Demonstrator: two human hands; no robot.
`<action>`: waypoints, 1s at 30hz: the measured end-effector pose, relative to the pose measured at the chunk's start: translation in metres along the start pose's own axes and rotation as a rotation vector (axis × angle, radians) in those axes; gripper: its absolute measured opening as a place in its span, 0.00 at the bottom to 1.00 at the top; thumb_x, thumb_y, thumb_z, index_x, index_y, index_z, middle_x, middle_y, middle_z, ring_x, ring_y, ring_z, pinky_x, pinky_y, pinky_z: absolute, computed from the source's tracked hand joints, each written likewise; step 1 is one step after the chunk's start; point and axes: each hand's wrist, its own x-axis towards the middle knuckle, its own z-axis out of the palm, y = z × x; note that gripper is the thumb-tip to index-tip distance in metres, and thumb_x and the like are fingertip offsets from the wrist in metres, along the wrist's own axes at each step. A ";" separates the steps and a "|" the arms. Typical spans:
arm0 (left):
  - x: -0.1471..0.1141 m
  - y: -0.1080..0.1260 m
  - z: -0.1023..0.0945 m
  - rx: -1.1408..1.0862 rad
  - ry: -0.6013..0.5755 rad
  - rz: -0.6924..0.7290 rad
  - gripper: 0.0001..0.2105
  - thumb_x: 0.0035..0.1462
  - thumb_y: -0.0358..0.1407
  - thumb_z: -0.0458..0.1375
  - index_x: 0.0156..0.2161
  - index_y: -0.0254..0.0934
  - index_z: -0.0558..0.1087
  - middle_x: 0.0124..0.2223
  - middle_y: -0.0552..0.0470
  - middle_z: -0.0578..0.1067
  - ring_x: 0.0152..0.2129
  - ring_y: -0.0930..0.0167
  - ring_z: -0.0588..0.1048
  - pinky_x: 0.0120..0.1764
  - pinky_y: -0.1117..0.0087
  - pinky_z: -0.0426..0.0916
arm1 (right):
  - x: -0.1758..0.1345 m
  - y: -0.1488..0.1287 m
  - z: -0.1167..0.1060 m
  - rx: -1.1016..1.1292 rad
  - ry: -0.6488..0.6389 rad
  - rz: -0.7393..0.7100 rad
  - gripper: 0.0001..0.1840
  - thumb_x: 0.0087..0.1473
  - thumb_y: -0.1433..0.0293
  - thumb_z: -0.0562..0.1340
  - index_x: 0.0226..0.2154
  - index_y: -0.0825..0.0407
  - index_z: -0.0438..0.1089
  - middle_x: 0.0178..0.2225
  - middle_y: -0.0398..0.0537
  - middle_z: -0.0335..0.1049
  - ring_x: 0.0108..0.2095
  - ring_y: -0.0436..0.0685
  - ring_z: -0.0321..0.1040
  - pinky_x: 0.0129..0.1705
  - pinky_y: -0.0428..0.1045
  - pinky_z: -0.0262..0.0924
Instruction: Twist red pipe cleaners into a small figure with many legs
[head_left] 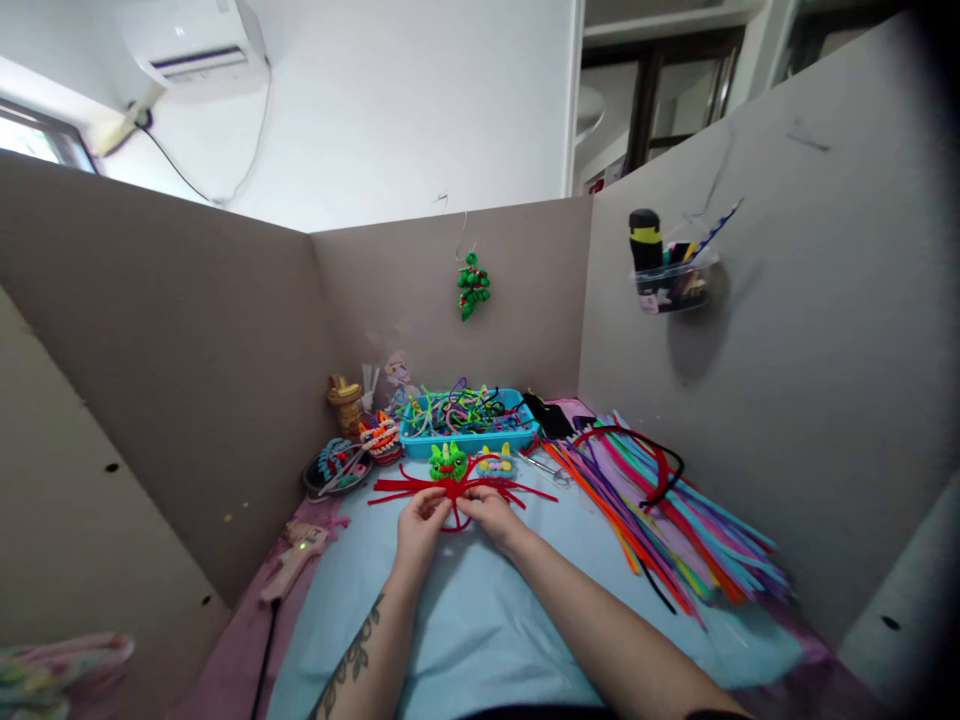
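Red fuzzy stems (395, 487), bunched in the middle and splayed out to both sides, are held over the centre of the blue-covered tabletop (480, 620). Left hand (421, 520) and right hand (487, 511) both on them, fingers of each closed in a pinch at the bunched part. Green figure (448, 463) just behind; blue-and-yellow piece (495, 464) to its right. Blue basket (421, 447) of tangled stems (465, 410) farther back. Multicoloured stem bundle (660, 510) lies right, pink corded tool (291, 567) left.
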 end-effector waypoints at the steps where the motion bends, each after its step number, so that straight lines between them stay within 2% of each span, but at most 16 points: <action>1: 0.000 0.000 0.000 -0.001 0.000 0.006 0.15 0.38 0.38 0.65 0.33 0.34 0.73 0.30 0.48 0.77 0.27 0.69 0.74 0.32 0.71 0.66 | -0.001 -0.001 0.000 -0.018 0.002 -0.011 0.15 0.37 0.60 0.66 0.25 0.54 0.72 0.26 0.45 0.71 0.30 0.54 0.64 0.37 0.49 0.56; 5: -0.003 0.003 0.000 0.107 -0.042 0.074 0.13 0.42 0.39 0.62 0.35 0.35 0.74 0.31 0.48 0.75 0.25 0.71 0.71 0.30 0.71 0.65 | -0.004 -0.008 0.000 -0.262 0.026 -0.190 0.09 0.43 0.64 0.62 0.26 0.52 0.73 0.33 0.47 0.69 0.38 0.57 0.63 0.42 0.51 0.55; 9: -0.009 0.008 0.003 0.373 0.040 0.287 0.15 0.43 0.37 0.61 0.39 0.39 0.74 0.30 0.52 0.70 0.21 0.73 0.65 0.28 0.72 0.62 | -0.007 -0.014 0.002 -0.644 0.150 -0.394 0.05 0.40 0.72 0.61 0.24 0.49 0.73 0.36 0.48 0.65 0.43 0.60 0.57 0.46 0.53 0.52; 12: -0.011 0.011 0.005 0.408 0.052 0.362 0.11 0.42 0.36 0.62 0.35 0.39 0.75 0.28 0.53 0.67 0.21 0.74 0.62 0.27 0.72 0.60 | -0.009 -0.014 0.004 -0.776 0.107 -0.465 0.07 0.38 0.75 0.61 0.23 0.49 0.73 0.36 0.47 0.64 0.43 0.60 0.55 0.46 0.53 0.50; 14: -0.012 0.015 0.006 0.362 0.064 0.346 0.06 0.43 0.37 0.61 0.29 0.38 0.74 0.27 0.53 0.67 0.21 0.73 0.63 0.26 0.73 0.60 | -0.010 -0.013 0.005 -0.780 0.090 -0.494 0.06 0.40 0.75 0.60 0.23 0.49 0.72 0.35 0.47 0.63 0.42 0.58 0.55 0.45 0.53 0.51; 17: -0.014 0.024 0.008 0.253 0.060 0.283 0.08 0.45 0.40 0.60 0.23 0.37 0.70 0.27 0.52 0.68 0.24 0.72 0.65 0.28 0.73 0.61 | -0.010 -0.013 0.005 -0.722 0.111 -0.495 0.06 0.43 0.73 0.60 0.20 0.50 0.71 0.33 0.47 0.61 0.40 0.57 0.55 0.44 0.52 0.52; 20: -0.017 0.031 0.010 0.111 -0.023 0.184 0.11 0.46 0.44 0.59 0.28 0.37 0.69 0.31 0.51 0.70 0.28 0.71 0.68 0.32 0.73 0.62 | -0.007 -0.013 0.004 -0.635 0.116 -0.447 0.06 0.44 0.71 0.60 0.19 0.51 0.70 0.33 0.47 0.61 0.40 0.57 0.56 0.44 0.52 0.52; 23: -0.020 0.031 0.011 0.027 -0.061 0.077 0.15 0.46 0.47 0.58 0.30 0.37 0.67 0.27 0.53 0.69 0.23 0.73 0.66 0.29 0.73 0.61 | -0.005 -0.011 0.001 -0.541 0.104 -0.395 0.07 0.44 0.70 0.60 0.19 0.51 0.70 0.34 0.47 0.60 0.41 0.57 0.57 0.46 0.51 0.52; 26: -0.022 0.028 0.010 0.000 -0.056 0.083 0.15 0.49 0.49 0.55 0.30 0.37 0.66 0.23 0.55 0.66 0.20 0.73 0.64 0.26 0.73 0.60 | -0.002 -0.006 -0.001 -0.459 0.100 -0.352 0.06 0.43 0.69 0.61 0.18 0.52 0.68 0.35 0.46 0.59 0.42 0.56 0.58 0.47 0.50 0.51; 30: -0.024 0.026 0.010 0.039 -0.016 0.154 0.15 0.51 0.49 0.53 0.30 0.38 0.68 0.23 0.54 0.65 0.22 0.72 0.64 0.29 0.72 0.61 | 0.002 -0.001 0.000 -0.303 0.098 -0.307 0.08 0.41 0.67 0.62 0.17 0.53 0.67 0.35 0.46 0.57 0.41 0.55 0.59 0.47 0.48 0.52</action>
